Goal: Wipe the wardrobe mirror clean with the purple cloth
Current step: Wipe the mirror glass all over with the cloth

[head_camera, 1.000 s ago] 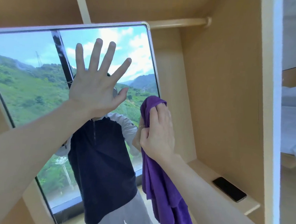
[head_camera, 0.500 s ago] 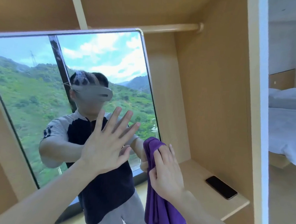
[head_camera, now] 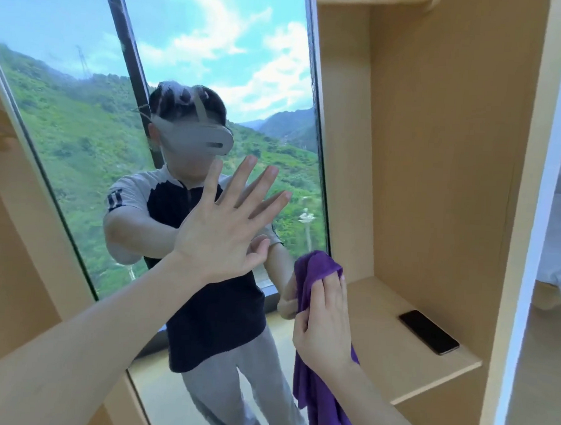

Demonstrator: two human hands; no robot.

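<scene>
Smears are our main risk: our left hand (head_camera: 221,238) lies spread flat on the mirror (head_camera: 81,137), so its palm can mark the glass. Our right hand (head_camera: 323,322), beside it, presses the bunched cloth (head_camera: 315,269) against the mirror's edge; the hanging tail may drag.

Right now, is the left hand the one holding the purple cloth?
No: the right hand presses the purple cloth to the mirror, while the left hand is spread open and empty.
</scene>
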